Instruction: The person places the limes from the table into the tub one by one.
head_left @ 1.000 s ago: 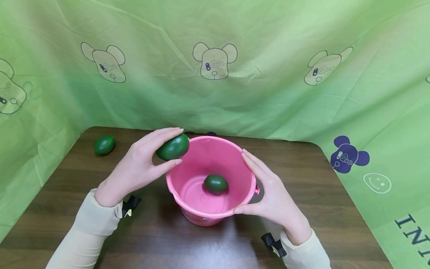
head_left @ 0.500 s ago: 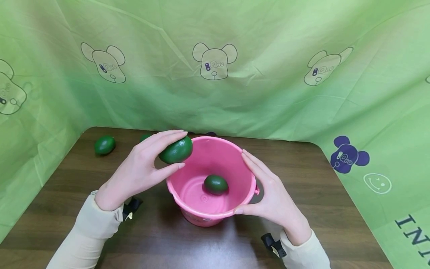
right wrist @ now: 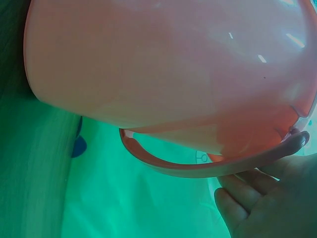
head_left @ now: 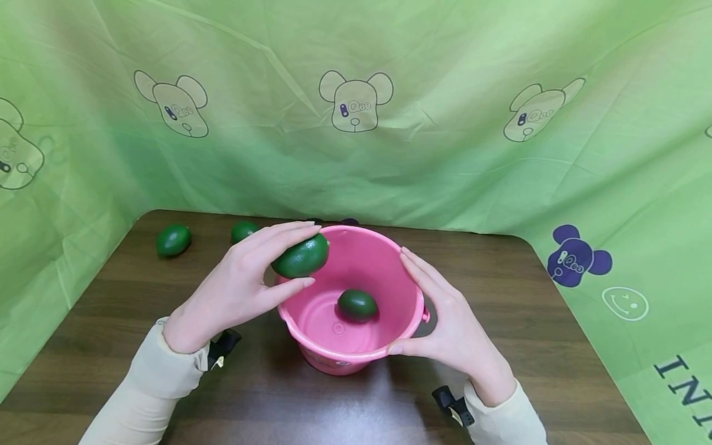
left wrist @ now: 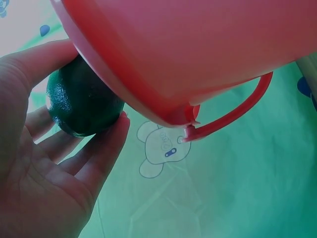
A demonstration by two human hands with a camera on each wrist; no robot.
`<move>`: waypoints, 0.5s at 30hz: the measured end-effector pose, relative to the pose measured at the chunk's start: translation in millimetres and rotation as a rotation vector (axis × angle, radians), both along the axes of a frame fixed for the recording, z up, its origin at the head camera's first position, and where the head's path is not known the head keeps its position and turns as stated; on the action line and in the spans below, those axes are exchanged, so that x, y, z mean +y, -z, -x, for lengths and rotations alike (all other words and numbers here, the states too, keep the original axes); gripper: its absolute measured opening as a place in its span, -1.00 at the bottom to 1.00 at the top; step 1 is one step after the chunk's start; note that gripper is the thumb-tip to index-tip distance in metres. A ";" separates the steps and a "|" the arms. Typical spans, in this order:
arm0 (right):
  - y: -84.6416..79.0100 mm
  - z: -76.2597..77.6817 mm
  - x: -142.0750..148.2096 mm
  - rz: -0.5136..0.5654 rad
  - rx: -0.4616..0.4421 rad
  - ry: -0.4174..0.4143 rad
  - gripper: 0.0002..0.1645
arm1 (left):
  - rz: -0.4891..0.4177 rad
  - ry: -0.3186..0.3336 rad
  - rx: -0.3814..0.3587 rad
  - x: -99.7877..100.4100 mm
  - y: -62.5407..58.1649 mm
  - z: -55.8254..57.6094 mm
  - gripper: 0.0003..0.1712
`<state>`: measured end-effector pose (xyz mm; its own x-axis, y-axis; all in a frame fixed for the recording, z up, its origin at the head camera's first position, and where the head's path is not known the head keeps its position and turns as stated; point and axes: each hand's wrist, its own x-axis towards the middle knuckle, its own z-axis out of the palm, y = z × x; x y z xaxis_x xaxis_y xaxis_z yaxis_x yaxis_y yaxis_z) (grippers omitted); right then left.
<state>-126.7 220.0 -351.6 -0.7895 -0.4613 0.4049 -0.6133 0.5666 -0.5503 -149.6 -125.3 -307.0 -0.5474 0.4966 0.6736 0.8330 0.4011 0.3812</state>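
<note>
A creased green cloth (head_left: pixel 434 179) is hanging behind a dark wood-grain table (head_left: pixel 545 321). Around the head view's centre, it is showing an outlined big-eared head (head_left: pixel 354 105) at 12 o'clock, a second head (head_left: pixel 180 105) at 10, a third head (head_left: pixel 534 114) at 2. A purple head (head_left: pixel 568 259) is sitting at 3, a white smiley (head_left: pixel 625 303) is lying between 3 and 4, and dark letters (head_left: pixel 690 389) are running at 4.

Dark-green fruits (head_left: pixel 300 258), pink bucket (head_left: pixel 369 259), brown wood-grained table (head_left: pixel 512 309), green animal-printed cloth (head_left: pixel 445 173)
</note>
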 end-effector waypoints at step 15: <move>-0.6 -0.6 -0.3 -0.002 -0.008 0.003 0.58 | 0.024 0.036 -0.026 4.4 0.0 -0.4 -0.14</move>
<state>-126.0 219.7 -351.1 -0.7940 -0.4597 0.3979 -0.6073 0.5693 -0.5542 -149.2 -120.9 -307.0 -0.5458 0.5323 0.6472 0.8371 0.3800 0.3934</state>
